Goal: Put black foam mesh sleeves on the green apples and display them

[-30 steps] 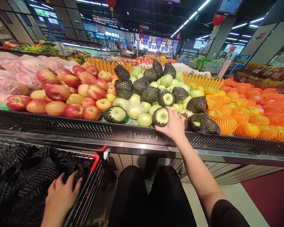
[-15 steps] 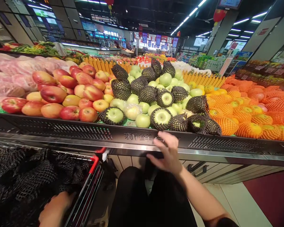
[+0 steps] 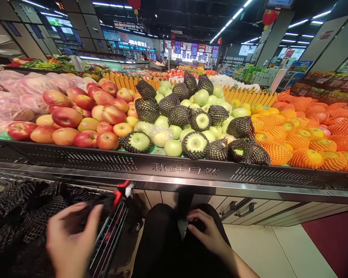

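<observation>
Left grip (image 3: 69,244) rose (holding black netting (image 3: 104,201)); right grip (image 3: 209,234) dropped.

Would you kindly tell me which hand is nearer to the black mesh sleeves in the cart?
Left: the left hand is at the black mesh sleeves, while the right hand is farther off, by the right leg.

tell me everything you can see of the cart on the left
The cart stands upright at the person's left, beside the display, cut off by the picture's edge. It looks made of thin, shiny metal wire, with a red corner piece. Black nets lie heaped in it. The left hand is over it, slightly blurred; whether it touches the wire can't be told.
</observation>
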{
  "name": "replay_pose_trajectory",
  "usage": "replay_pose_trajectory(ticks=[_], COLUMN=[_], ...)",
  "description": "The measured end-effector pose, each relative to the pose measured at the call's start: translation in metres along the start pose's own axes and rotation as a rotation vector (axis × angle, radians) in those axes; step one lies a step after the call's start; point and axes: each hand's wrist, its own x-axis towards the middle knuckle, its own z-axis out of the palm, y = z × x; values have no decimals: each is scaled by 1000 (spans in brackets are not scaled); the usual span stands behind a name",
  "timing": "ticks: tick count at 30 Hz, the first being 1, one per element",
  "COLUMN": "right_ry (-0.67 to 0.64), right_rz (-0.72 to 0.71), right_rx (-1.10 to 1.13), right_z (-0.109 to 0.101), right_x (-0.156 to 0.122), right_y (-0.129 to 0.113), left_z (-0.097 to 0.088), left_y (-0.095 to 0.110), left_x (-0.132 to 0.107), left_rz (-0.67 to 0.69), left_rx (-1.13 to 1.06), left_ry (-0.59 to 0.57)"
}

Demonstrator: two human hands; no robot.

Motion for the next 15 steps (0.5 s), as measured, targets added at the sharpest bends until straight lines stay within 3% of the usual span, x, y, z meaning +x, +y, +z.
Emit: replay_pose_trajectory(ticks=[1,2,4,6,10,15], right_ry=[-4,-20,-80,-127,-69,162], right_rz=[42,63,51,-4,-28,144], right_rx=[124,245,456,589,650,606], right_z=[2,4,7,8,3,-8], right_x=[1,3,8,13,19,17], right_y=[-3,-6,-13,-21,-34,-36], left_z=[18,34,59,76,95,103], left_y=[21,37,55,61,67,72], left_x=[-16,-31,-57,-77,-98,-99], left_rz=[11,-43,-169,-288,-394,-326], left_rx=[-164,-319,-511,-598,-597,-431], left_ry=[-120,-364,-711,-900,-992,-958])
